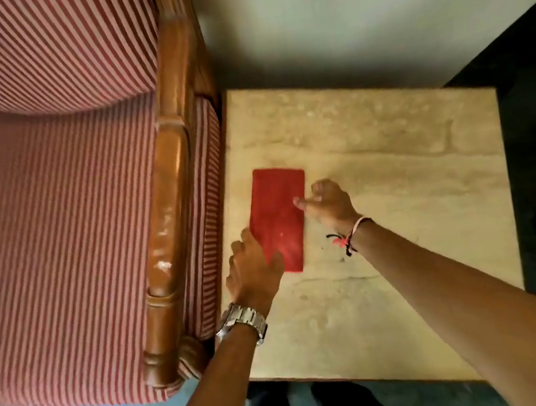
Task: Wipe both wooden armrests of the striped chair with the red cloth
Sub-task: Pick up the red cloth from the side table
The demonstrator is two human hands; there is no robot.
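Hidden: second armrest out of frame; fingertips blurred
Red cloth: folded flat on counter, between both hands
Left hand: fingers spread open, resting on cloth's near left edge, gripping nothing
Right hand: fingers loosely open, thumb touching cloth's right edge
Armrest: just left of left fingers
Open room: bare counter right of right fingers

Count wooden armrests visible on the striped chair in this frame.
1. The armrest runs along the chair's right edge, beside the stone-topped table where the red cloth lies. The other armrest is out of frame to the left.
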